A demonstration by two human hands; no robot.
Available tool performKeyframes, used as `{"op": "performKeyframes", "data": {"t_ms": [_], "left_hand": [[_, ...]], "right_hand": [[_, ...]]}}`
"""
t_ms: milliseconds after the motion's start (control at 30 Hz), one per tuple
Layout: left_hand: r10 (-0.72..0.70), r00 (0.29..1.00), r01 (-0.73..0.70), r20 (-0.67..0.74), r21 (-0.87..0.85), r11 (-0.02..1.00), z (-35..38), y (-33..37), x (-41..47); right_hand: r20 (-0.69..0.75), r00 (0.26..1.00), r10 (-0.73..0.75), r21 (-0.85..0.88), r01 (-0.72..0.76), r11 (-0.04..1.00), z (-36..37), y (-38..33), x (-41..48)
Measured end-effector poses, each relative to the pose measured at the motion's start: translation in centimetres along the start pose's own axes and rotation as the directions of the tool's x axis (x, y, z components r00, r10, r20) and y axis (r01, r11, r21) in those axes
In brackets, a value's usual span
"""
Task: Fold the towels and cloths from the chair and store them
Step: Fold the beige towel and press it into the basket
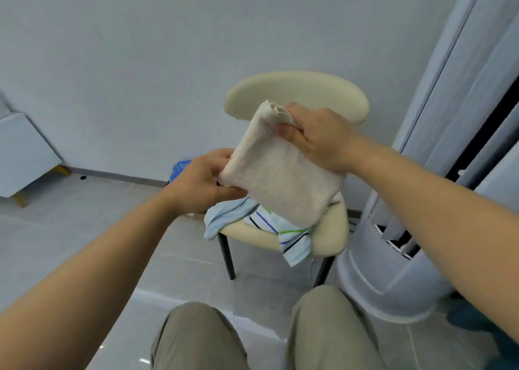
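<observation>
Beige towel (280, 179), apparently folded, pinched by left hand (196, 184) and right hand (314, 136) above chair (297, 94).

Setting: a room in a home, sparsely furnished. Evidence follows. Cream padded dining chair (297, 94) on thin black legs, standing near a plain pale wall (140, 47). Household linen: light blue cloth (224, 215) and striped cloth (292, 237) heaped on the seat, beige terry towel (280, 179) held up above them. Grey tiled floor (84, 229), dark skirting board (118, 174). White cabinet (22, 156) on yellow wooden feet at left. Tall white floor-standing air conditioner (393, 271) just beside the chair at right.
</observation>
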State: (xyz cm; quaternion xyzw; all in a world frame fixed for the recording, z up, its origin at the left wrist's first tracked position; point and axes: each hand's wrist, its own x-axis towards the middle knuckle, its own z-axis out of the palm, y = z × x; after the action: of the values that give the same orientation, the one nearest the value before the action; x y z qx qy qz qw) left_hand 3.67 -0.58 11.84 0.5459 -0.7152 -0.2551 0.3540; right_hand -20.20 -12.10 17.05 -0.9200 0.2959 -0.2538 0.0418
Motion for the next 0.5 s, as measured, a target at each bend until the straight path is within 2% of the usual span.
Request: {"op": "performKeyframes", "data": {"t_ms": [100,167,233,333,500], "left_hand": [[0.081,0.989,-0.091,0.123,0.077,0.993,-1.6,-2.1,3.9],[0.073,0.979,-0.099,0.191,0.133,0.986,-3.4,-2.5,6.3],[-0.039,0.980,0.016,0.197,0.115,0.993,-6.4,-1.7,7.7],[-0.267,0.955,0.280,0.131,-0.092,0.956,-12.4,1.8,8.9],[-0.422,0.904,0.425,0.066,-0.223,0.877,-22.3,11.0,10.0]], "right_hand": [[0.032,0.999,0.026,0.039,-0.027,0.999,1.3,2.3,3.8],[0.041,0.999,0.021,0.053,-0.023,0.998,1.2,3.3,6.5],[0.055,0.998,0.030,0.055,-0.033,0.998,-0.4,3.5,9.3],[0.097,0.992,0.077,0.115,-0.088,0.989,-4.8,2.6,13.6],[0.215,0.967,0.134,0.173,-0.172,0.970,-14.9,-1.6,21.2]]}}
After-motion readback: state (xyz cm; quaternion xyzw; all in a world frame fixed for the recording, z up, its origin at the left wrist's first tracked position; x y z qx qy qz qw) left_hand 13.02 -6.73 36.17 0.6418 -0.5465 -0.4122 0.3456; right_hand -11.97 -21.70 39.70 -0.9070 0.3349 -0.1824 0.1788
